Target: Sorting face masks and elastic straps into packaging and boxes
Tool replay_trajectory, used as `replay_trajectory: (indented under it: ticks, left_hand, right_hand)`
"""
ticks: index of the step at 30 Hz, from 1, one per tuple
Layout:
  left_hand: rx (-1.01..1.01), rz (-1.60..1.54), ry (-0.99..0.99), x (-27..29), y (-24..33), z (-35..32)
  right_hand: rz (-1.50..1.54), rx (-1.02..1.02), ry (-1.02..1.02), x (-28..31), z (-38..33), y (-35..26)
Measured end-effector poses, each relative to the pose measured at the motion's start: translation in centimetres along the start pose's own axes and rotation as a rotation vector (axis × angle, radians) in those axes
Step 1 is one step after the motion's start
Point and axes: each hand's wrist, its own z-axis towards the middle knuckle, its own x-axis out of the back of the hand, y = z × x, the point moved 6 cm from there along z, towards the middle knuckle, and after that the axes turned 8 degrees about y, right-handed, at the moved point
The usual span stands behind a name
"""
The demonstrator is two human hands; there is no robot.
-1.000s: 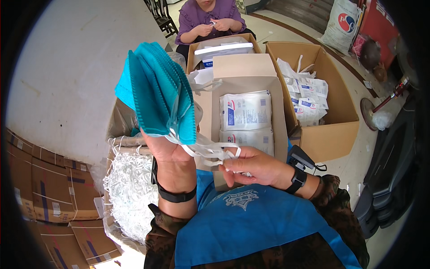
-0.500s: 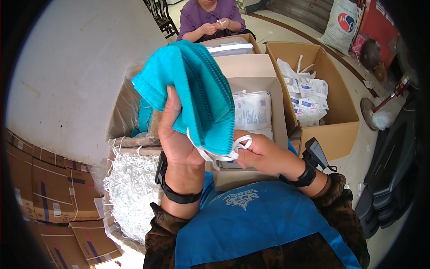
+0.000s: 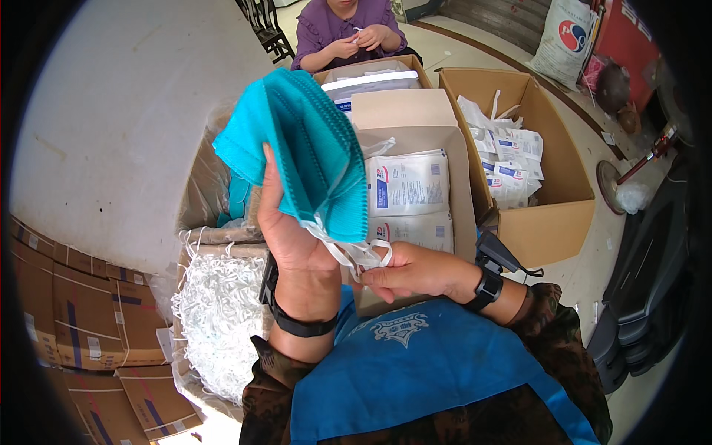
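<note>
A teal face mask (image 3: 297,141) with dotted seams is held up in front of me, its folds spread apart. My left hand (image 3: 293,222) grips it from below, with the thumb up along its near face. White ear loops (image 3: 356,256) hang from its lower edge. At their right end, my right hand (image 3: 404,271) is closed on the loops, fingers pinched together. Behind the hands stands an open carton (image 3: 404,111) holding flat white printed packets (image 3: 409,185). The mask hides part of that carton.
At left, a box (image 3: 222,363) is heaped with white cord loops (image 3: 222,319); behind it, a lined box holds teal pieces (image 3: 239,196). A brown carton (image 3: 545,230) holds loose packets (image 3: 512,163) at right. Stacked cartons (image 3: 89,319) stand far left. Across, a person in purple (image 3: 348,33) handles something small.
My right hand has moved down and slightly left with the ear loops. The mask has shifted a little left, uncovering more of the packets. The person across has moved their hands slightly.
</note>
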Motion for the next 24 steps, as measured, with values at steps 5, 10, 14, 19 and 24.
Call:
replay_trajectory:
  ticks: [5,10,14,19,24]
  left_hand:
    - [-0.006,0.007,-0.288,3.1,4.9,3.3]
    - [-0.272,0.093,-0.149,6.8,9.6,3.1]
    - [-0.908,0.488,-0.285,7.0,10.4,0.4]
    - [-0.264,0.129,-0.296,7.8,8.0,0.7]
    - [-0.018,0.289,-0.193,5.7,5.3,-0.5]
  right_hand:
    - [0.014,0.0,-0.043,0.2,-1.6,0.2]
    - [-0.018,0.035,-0.013,0.7,-3.0,-0.4]
    - [-0.012,-0.063,0.015,1.2,-3.7,-1.0]
    - [-0.121,-0.1,-0.037,2.0,-3.7,-3.5]
    - [0.117,-0.094,0.249,3.1,-3.4,-4.7]
